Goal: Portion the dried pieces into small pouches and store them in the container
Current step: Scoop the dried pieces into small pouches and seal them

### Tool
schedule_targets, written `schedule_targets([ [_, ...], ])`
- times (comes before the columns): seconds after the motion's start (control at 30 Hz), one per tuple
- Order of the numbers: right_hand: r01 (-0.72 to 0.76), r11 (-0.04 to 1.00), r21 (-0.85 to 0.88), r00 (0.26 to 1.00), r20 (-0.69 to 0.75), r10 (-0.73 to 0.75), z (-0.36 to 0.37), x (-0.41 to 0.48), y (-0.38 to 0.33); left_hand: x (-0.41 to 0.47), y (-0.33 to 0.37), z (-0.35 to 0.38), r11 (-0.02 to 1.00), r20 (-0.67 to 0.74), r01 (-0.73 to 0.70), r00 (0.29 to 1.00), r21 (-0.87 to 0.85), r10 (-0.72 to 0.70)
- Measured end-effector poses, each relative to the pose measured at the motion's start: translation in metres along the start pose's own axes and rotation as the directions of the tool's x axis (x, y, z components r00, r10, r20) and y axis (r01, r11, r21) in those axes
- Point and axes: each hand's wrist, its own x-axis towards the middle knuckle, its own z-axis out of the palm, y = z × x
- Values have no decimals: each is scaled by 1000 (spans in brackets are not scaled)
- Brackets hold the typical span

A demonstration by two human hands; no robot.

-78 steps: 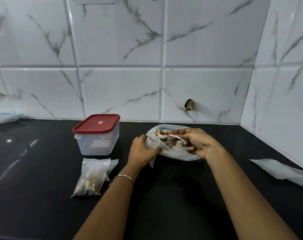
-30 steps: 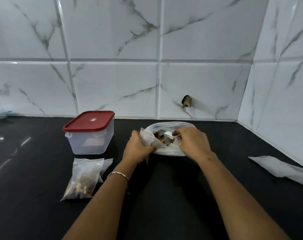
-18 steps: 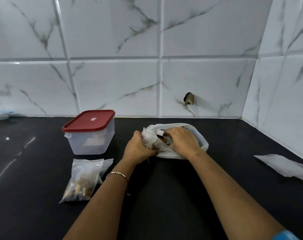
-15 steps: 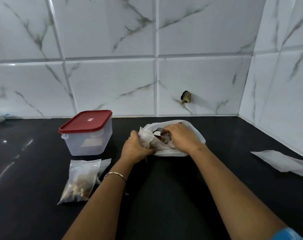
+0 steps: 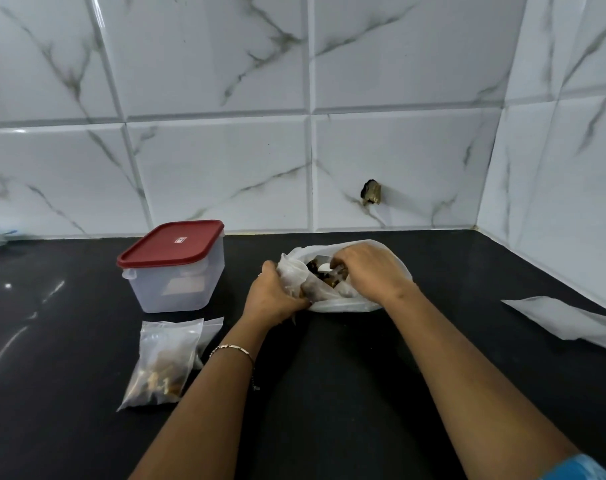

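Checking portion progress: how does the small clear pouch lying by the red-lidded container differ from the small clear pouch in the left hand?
The lying small clear plastic pouch rests flat on the counter; the held small clear plastic pouch is gripped by the left hand at the white bag's mouth. The lying pouch shows tan pieces at its near end; the held pouch looks crumpled. Both are clear.
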Motion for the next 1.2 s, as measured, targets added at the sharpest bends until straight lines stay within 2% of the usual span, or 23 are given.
schedule_targets([
  [0.2, -170, 952, 254, 974, 192, 122, -16, 6, 17, 0, 1, 2, 1000, -6, -15, 1000, 6, 15],
  [0.33, -230, 957, 177, 968, 143, 207, -14, 2, 16, 0, 0, 3, 1000, -7, -10, 1000, 3, 10],
  [0.4, -282, 934, 218, 952, 187, 243, -14, 4, 13, 1, -1, 4, 1000, -10, -5, 1000, 4, 5],
  [0.5, -435, 816, 381, 892, 306, 333, -21, 6, 14, 0, -2, 5, 1000, -24, -7, 1000, 4, 7],
  [0.6, -567, 605, 559, 824, 406, 395, -20, 4, 13, 1, -2, 6, 1000, -17, -7, 1000, -20, 7],
  [0.7, -640, 418, 645, 767, 498, 405, -18, 1, 11, 0, -1, 3, 999, 0, -12, 1000, -50, 12],
  [0.77, -661, 344, 667, 747, 539, 389, -18, -1, 10, -1, 0, 2, 997, 10, -10, 1000, -71, 10],
  [0.9, -705, 288, 648, 707, 606, 366, -16, -4, 14, -3, 1, 1, 996, 5, -13, 1000, -87, 14],
  [1.0, -692, 335, 640, 721, 582, 377, -15, -3, 16, -3, 2, 2, 994, 1, -23, 1000, -104, 23],
  [1.13, -565, 642, 518, 823, 402, 401, -17, 1, 9, -3, 2, 3, 990, -27, -33, 999, -138, 30],
  [1.17, -543, 679, 494, 837, 381, 392, -17, 1, 8, -4, 2, 3, 989, -35, -35, 999, -143, 31],
  [1.2, -543, 671, 506, 838, 384, 388, -17, 2, 8, -4, 2, 3, 988, -42, -37, 999, -147, 31],
])
